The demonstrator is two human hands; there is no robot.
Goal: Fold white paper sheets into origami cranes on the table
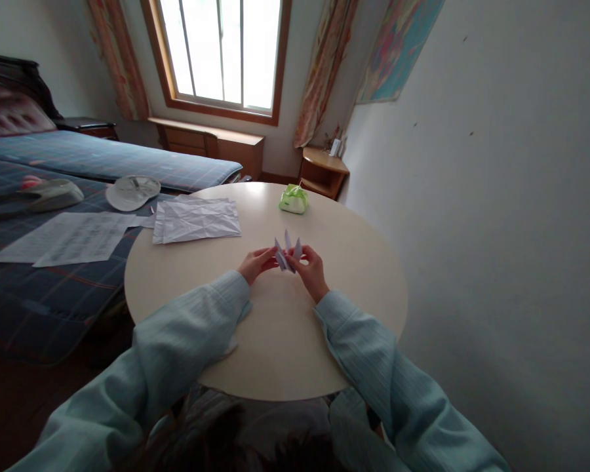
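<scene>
Above the middle of the round cream table (pixel 201 282), a small piece of folded white paper (pixel 288 255) with several pointed tips standing up is held between both hands. My left hand (pixel 258 263) pinches its left side between thumb and fingers. On the other side, my right hand (pixel 311 270) grips it with the thumb in front and fingers behind. The underside of the folded paper and some fingertips are hidden. Beyond it stands a green and white tissue pack (pixel 294 199). Creased white paper sheets (pixel 196 219) lie at the table's far left.
Left of the table is a bed with a blue plaid mattress (pixel 39 295), bearing printed sheets (pixel 83 239) and a white cap (pixel 132 192). A small white scrap (pixel 230 346) lies by my left forearm. A wall (pixel 496 229) rises close on the right.
</scene>
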